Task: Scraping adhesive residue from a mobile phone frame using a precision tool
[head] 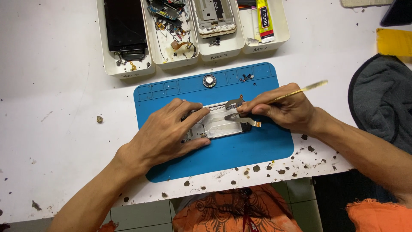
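surface [56, 86]: white, chipped and speckled along its near edge; both forearms cross that edge and meet over the middle.
mat [240, 150]: blue, under both hands; moulded compartments along its far rim, beyond all fingertips.
trays [128, 68]: four white, in a row past the mat, well beyond the fingers; they hold a dark screen panel, loose boards and wires, a metal frame, a yellow glue tube.
cloth [382, 99]: dark grey, to the right of the right wrist, partly off the surface.
left hand [165, 131]: forearm enters from lower left, wrist straight, palm down. Fingers spread flat and pressed on the left half of the phone frame, thumb along its near edge; pressing rather than gripping, nothing closed inside them.
right hand [287, 109]: forearm enters from lower right, wrist bent inward, knuckles up. Fingers closed in a pen grip on the tool, fingertips pointing left toward the left fingertips.
phone frame [219, 124]: pale opened shell, lying flat on the mat between the two hands; left end under the left fingers, right end just below the right fingertips.
tool [300, 90]: thin, gold-coloured; tail sticks up and right past the knuckles, working tip hidden by the fingertips.
flex strip [254, 123]: small orange-tipped ribbon, just under the right fingertips.
round part [209, 80]: small metal disc on the mat, beyond the left fingertips.
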